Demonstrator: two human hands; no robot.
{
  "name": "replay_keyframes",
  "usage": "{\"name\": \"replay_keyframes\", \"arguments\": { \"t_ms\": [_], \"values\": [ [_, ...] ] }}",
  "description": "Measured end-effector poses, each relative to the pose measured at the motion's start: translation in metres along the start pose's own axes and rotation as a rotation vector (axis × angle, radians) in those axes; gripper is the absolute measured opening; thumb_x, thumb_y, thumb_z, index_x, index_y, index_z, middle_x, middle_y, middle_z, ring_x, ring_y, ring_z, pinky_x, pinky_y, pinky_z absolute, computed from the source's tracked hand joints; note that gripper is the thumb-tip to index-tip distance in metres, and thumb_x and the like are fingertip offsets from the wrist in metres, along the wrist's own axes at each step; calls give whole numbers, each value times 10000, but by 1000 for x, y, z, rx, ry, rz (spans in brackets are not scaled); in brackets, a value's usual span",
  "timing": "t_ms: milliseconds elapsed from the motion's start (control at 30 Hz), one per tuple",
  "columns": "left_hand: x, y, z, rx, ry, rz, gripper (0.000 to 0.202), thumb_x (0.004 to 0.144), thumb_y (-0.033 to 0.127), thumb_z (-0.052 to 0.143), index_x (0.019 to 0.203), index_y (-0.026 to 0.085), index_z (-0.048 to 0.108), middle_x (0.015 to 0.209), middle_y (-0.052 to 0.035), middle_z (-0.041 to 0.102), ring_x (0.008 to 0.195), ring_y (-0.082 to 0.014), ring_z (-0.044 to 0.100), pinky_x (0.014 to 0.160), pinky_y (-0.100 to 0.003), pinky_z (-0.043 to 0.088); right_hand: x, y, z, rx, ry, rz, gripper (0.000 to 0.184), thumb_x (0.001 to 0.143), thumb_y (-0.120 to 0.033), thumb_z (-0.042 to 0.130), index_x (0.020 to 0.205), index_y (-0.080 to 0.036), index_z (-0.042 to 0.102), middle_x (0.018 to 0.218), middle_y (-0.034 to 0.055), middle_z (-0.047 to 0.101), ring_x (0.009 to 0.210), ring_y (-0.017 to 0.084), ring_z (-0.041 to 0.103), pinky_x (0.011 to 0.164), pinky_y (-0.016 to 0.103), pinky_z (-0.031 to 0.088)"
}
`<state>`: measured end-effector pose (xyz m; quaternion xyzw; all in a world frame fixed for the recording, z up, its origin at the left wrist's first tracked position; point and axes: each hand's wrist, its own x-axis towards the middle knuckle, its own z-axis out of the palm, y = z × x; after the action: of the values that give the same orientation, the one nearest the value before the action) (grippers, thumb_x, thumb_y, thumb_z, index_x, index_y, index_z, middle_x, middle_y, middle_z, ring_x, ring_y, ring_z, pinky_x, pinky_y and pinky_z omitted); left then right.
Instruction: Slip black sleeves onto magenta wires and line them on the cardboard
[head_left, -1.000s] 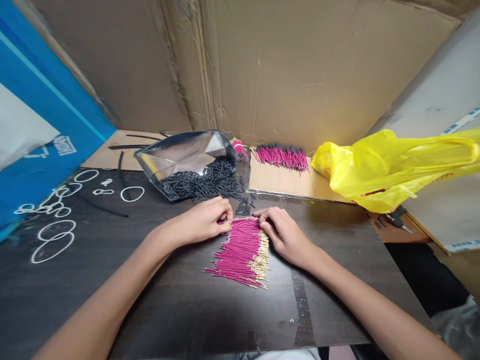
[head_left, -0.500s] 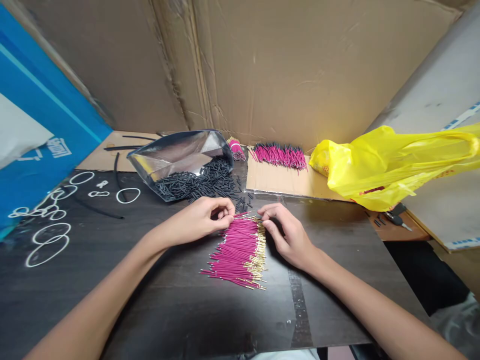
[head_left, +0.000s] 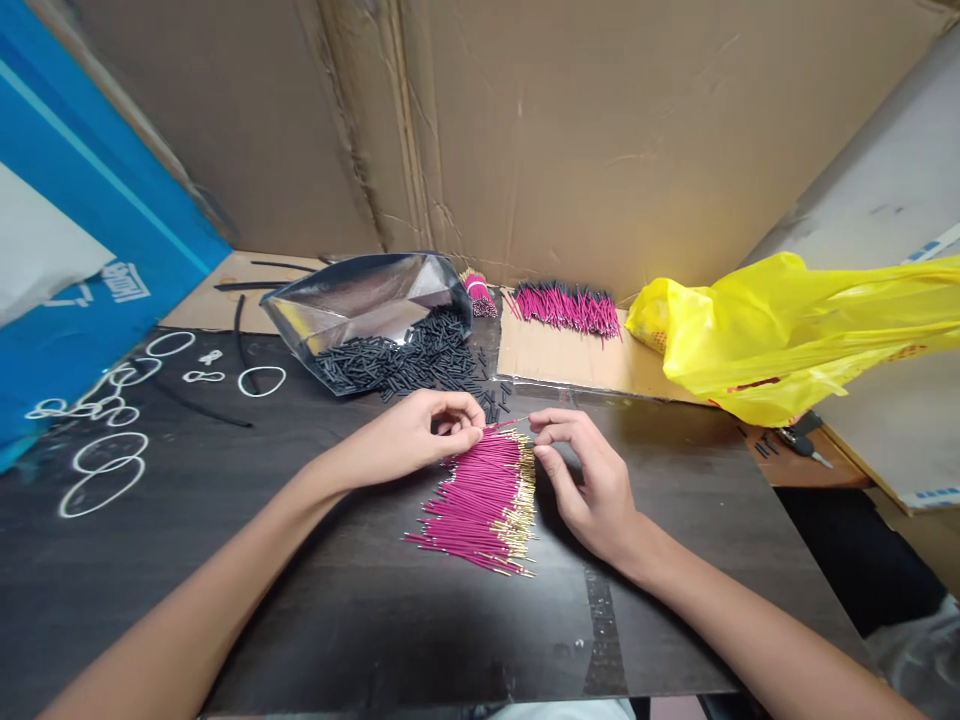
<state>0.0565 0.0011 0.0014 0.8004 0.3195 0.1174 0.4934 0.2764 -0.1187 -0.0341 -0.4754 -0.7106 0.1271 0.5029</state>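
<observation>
A row of short magenta wires (head_left: 472,500) lies on the dark table, with gold pin tips toward the right and silvery ends toward the left. At the top of this row my left hand (head_left: 431,430) is closed, thumb and index finger pinching one magenta wire (head_left: 506,424) near its left end. That wire's gold tip reaches toward my right hand (head_left: 585,475), whose thumb stands apart from its curved fingers. The right fingertips are beside the gold tip; whether they touch it I cannot tell.
Behind my hands an open foil pouch (head_left: 360,290) spills short black sleeves (head_left: 420,360). Black-ended magenta wires (head_left: 568,308) rest on a cardboard sheet (head_left: 559,355), beside a banded bundle (head_left: 478,295). A yellow plastic bag (head_left: 720,340) lies right; white rubber bands (head_left: 105,475) lie left.
The view has shifted slightly. Near the left fingertips, one wire now stands out above the row toward my right hand, whose index finger is straighter and further from the thumb.
</observation>
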Motion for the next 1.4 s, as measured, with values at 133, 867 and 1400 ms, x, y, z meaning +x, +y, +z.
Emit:
{"name": "replay_keyframes", "arguments": {
  "t_ms": [133,867,1400],
  "values": [
    [0,1,2,-13,12,5,204,917,373,620,866,184,677,752,11,583,690,-142,500,648,-246,394,1,2,0,13,-42,5,123,1027,-154,495,1054,-247,571,1157,106,658,1134,231,645,977,426,541],
    [2,1,5,-96,1,-2,228,935,391,658,993,193,756,881,-15,718,795,-157,586,743,-269,445,1,2,2,110,-134,34,94,1021,-152,523,1043,-221,583,1156,81,673,1101,195,646,967,352,508],
    [4,4,11,-33,23,23,203,915,366,676,958,199,782,888,-8,759,808,-162,628,747,-267,456,1,6,4,41,-98,109,71,1038,-199,516,1010,-221,577,986,43,666,944,185,635,867,334,498]
  ]
}}
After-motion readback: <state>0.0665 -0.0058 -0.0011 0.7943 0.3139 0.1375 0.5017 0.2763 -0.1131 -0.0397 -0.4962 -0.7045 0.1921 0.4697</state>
